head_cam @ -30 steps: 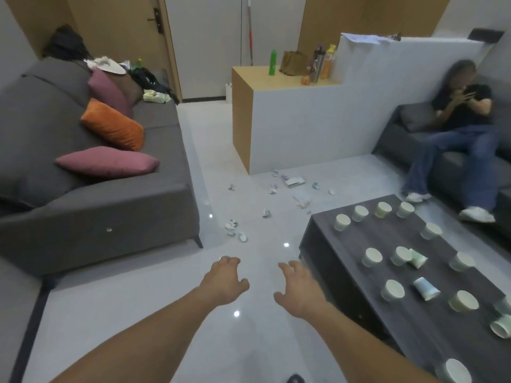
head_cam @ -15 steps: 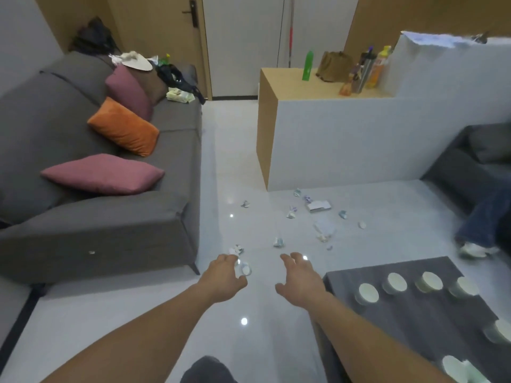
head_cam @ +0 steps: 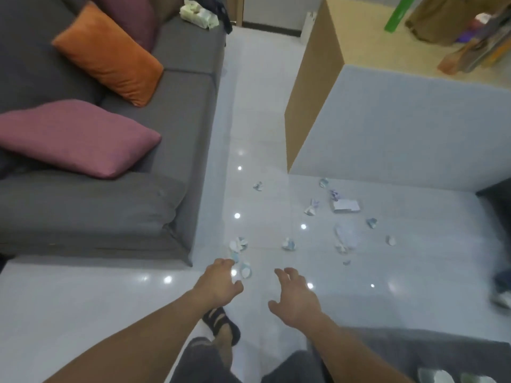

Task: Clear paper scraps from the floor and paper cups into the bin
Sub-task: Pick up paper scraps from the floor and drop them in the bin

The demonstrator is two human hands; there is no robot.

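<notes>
Paper scraps (head_cam: 345,207), crumpled white-and-blue bits, lie scattered on the glossy pale tiled floor (head_cam: 414,258). The nearest cluster (head_cam: 239,244) sits just at twelve o'clock of the left hand (head_cam: 218,283), and the rest spread toward one o'clock, near the white partition wall (head_cam: 401,134). The left hand and the right hand (head_cam: 296,297) hover empty, fingers loosely spread. The scraps look feather-light, soft and crushable. Flat ones may cling to slick tile, so pinch a raised crease or edge.
</notes>
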